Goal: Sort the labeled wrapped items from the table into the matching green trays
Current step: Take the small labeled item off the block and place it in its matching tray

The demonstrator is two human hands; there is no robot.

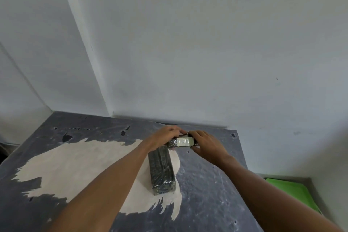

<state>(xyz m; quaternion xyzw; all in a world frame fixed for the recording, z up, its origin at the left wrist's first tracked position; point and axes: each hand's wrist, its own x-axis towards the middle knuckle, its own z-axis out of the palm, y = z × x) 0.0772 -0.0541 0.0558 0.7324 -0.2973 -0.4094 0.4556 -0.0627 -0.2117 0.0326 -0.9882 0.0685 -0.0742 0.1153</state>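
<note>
A small dark wrapped item with a pale label (183,141) is held near the far edge of the table (56,165). My left hand (165,134) grips its left end and my right hand (205,147) grips its right end. A longer dark wrapped block (162,171) lies flat on the table just below the held item, pointing toward me. A green tray (293,192) shows at the lower right, beyond the table's right edge and lower down.
The table has a dark worn cover with a large pale patch in its middle. White walls (188,52) rise right behind the table's far edge and meet in a corner at the left. A grey ledge frames the green tray.
</note>
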